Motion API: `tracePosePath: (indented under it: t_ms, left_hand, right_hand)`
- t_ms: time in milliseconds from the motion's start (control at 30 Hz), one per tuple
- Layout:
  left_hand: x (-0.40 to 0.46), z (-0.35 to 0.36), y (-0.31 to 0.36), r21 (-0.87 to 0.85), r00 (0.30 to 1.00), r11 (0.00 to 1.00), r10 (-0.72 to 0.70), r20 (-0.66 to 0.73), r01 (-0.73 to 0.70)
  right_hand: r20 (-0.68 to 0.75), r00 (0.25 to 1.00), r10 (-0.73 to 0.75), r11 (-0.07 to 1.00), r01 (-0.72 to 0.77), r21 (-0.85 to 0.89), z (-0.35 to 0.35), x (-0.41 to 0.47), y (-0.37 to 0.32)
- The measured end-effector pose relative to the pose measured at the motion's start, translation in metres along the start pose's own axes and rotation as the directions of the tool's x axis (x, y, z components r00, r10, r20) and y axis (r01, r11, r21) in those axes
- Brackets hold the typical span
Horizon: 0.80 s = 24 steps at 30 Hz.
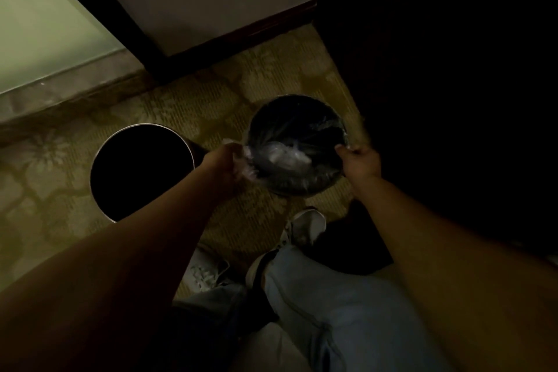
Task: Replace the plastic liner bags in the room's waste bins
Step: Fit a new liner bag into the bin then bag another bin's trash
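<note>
Dim room; patterned carpet fills most of the floor, bordered at upper left by a pale tiled strip and at top by a light wall panel with dark skirting. Right side of view is too dark to resolve. Person's legs in light jeans occupy the lower centre, with a white shoe planted on the carpet just below the bins. Two round waste bins stand on the carpet, side by side, apart. Left bin: metal rim visible, interior black, contents cannot be determined. Right bin: dark, mouth covered by a clear plastic liner bag stretched across the opening, crumpled pale folds gathered near the middle. Left hand sits at the left rim of the right bin, fingers curled and bunching a wad of the liner's edge; image blurred here. Right hand sits at the right rim of the same bin, fingers curled tight together, pinching the liner's edge against the rim.
</note>
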State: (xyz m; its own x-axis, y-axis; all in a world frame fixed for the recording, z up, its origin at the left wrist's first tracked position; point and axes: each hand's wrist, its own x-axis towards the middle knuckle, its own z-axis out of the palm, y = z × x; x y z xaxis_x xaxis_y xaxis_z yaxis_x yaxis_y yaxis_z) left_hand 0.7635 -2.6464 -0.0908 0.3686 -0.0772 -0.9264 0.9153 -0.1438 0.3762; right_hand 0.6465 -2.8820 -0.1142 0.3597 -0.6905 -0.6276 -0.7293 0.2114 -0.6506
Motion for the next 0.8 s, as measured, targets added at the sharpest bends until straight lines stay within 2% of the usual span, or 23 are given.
tracePosePath:
  t_ms: [100, 167, 233, 367, 567, 700, 733, 800]
  left_hand:
    - [-0.004, 0.000, 0.000, -0.088, 0.999, 0.995, 0.038, -0.025, -0.040]
    - [-0.011, 0.005, 0.001, -0.089, 0.997, 0.993, 0.070, -0.028, -0.072]
    - [-0.018, 0.009, 0.000, -0.087, 0.993, 0.989, 0.115, -0.036, -0.117]
    - [-0.019, 0.010, 0.002, -0.054, 0.983, 0.982, 0.179, -0.030, -0.180]
    - [-0.004, 0.002, 0.002, -0.017, 0.961, 0.968, 0.246, -0.126, -0.250]
    - [-0.003, 0.002, 0.007, -0.023, 0.963, 0.969, 0.242, -0.117, -0.247]
    - [-0.003, 0.001, 0.007, -0.024, 0.964, 0.969, 0.240, -0.114, -0.244]
    - [-0.005, -0.001, 0.006, -0.009, 0.966, 0.970, 0.239, -0.100, -0.241]
  right_hand:
    - [0.015, 0.999, -0.037, 0.999, 0.037, -0.016, -0.004, -0.008, -0.009]
    - [0.029, 0.998, -0.049, 0.998, 0.051, -0.038, -0.004, -0.014, -0.017]
    - [0.044, 0.990, -0.137, 0.987, 0.140, -0.083, -0.003, -0.020, -0.027]
    - [0.109, 0.930, -0.350, 0.922, 0.363, -0.138, 0.007, -0.027, -0.046]
    - [0.128, 0.865, -0.485, 0.775, 0.492, -0.397, 0.005, -0.025, -0.043]
    - [0.328, 0.862, -0.386, 0.816, 0.485, -0.315, 0.023, -0.030, -0.051]
    - [0.391, 0.861, -0.325, 0.856, 0.444, -0.265, 0.027, -0.034, -0.052]
    - [0.509, 0.850, -0.136, 0.945, 0.266, -0.190, 0.032, -0.042, -0.054]
